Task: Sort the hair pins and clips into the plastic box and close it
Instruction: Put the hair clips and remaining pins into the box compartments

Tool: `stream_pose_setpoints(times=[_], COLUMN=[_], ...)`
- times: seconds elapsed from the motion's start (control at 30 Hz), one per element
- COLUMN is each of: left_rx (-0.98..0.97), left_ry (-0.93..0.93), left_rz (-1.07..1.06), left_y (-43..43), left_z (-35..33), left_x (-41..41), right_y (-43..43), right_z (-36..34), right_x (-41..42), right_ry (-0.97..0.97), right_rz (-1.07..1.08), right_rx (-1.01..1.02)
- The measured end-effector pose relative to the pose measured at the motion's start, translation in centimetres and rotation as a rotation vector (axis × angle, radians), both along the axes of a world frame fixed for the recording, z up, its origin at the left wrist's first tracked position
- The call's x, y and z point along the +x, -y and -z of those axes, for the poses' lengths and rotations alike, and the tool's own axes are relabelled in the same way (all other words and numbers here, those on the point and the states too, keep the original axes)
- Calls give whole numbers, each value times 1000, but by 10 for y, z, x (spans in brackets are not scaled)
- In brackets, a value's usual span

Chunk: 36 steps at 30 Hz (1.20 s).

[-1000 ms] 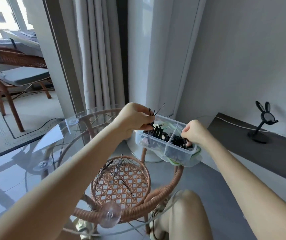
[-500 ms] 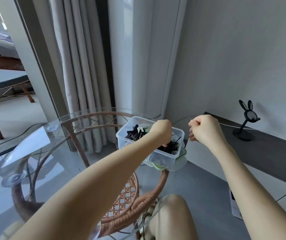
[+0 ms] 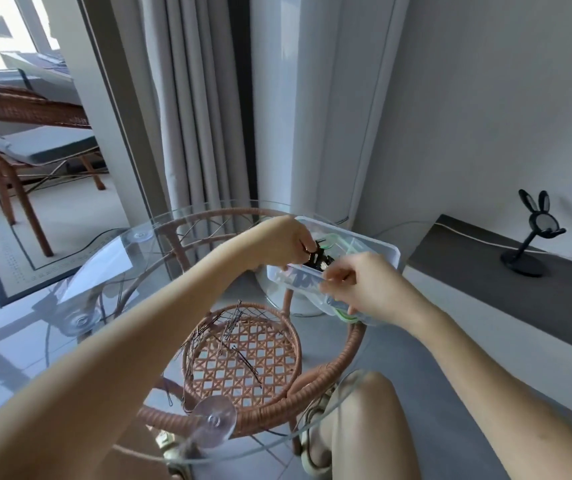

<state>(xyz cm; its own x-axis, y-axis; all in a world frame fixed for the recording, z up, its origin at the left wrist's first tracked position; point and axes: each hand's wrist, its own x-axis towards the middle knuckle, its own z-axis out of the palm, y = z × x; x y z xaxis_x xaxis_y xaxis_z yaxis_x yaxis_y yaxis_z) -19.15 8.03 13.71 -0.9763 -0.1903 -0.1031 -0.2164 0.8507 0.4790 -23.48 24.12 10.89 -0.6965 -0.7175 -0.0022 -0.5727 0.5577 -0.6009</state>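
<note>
A clear plastic box (image 3: 386, 249) with a green-edged lid under it stands at the far right edge of the round glass table (image 3: 111, 261). Black hair clips (image 3: 322, 263) lie inside it. My left hand (image 3: 286, 242) reaches over the box's left end and pinches a black clip (image 3: 312, 255) just above the contents. My right hand (image 3: 359, 287) lies across the box's near wall with fingers curled, thumb and forefinger pinched at the rim. Several thin dark hair pins (image 3: 215, 336) lie loose on the glass nearer to me.
Under the glass is a rattan frame with a woven lower shelf (image 3: 243, 355). Suction cups (image 3: 213, 422) hold the glass top. A curtain (image 3: 191, 109) hangs behind the table. A black rabbit-eared stand (image 3: 528, 237) sits on a dark ledge at right. My knee (image 3: 367, 410) is below the table edge.
My left hand has drawn back from the box's right side to its left end and now pinches a clip. My right hand has come down from the air onto the box's near wall.
</note>
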Motion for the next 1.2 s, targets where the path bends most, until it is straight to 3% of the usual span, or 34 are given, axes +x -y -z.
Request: stream_pose_setpoints(times=[0.13,0.3,0.5,0.77,0.83,0.9,1.0,1.07,1.2], left_rx=[-325,-319,-250,139,145,6,-185,-210,-166], left_ry=[212,398,180,-108,-149,-147,41,151,127], left_rz=[-18,-363,-559,-595,-647,-704,-682,-639,-566], left_y=[40,57,61,49,52,55,56,51,37], left_z=[17,67,105,106,104,106,110,112,113], left_x=[76,147,147,138,148,162,179,183,171], right_y=[22,72,128,98,84,71,53,46,53], right_z=[40,84,110,99,89,83,81,81,76], right_x=[26,26,59,91,89,83,75,80,104], right_ry=[-9,-30,-31,229,314,222,-78,-110,-82], right_rz=[-217,-316,-267,-420,-411,-327,-90,-7,-46], right_rx=[278,198,37,-120,-141,-165,-101,15,193])
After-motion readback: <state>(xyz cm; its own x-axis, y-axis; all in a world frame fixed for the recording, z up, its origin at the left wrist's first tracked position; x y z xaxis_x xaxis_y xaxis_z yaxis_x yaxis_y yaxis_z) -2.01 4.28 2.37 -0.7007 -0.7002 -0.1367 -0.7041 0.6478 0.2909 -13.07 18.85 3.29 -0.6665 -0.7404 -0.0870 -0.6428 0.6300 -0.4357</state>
